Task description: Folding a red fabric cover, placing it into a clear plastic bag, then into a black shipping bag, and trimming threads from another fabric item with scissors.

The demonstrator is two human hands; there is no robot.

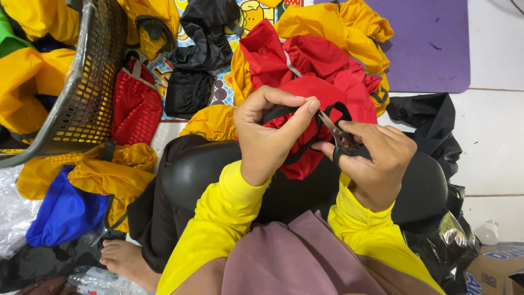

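Your left hand (pixel 267 136) pinches the flat black strap (pixel 284 113) of the crinkly red bag (pixel 316 71); your right hand (pixel 376 155) clenches small metal snips (pixel 334 130), blades pointing up-left at it.

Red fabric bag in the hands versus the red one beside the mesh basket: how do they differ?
The red fabric bag in the hands is held up, its black strap pinched by the left hand while the right hand works small scissors. The red fabric bag beside the basket lies untouched. Both are crumpled red cloth.
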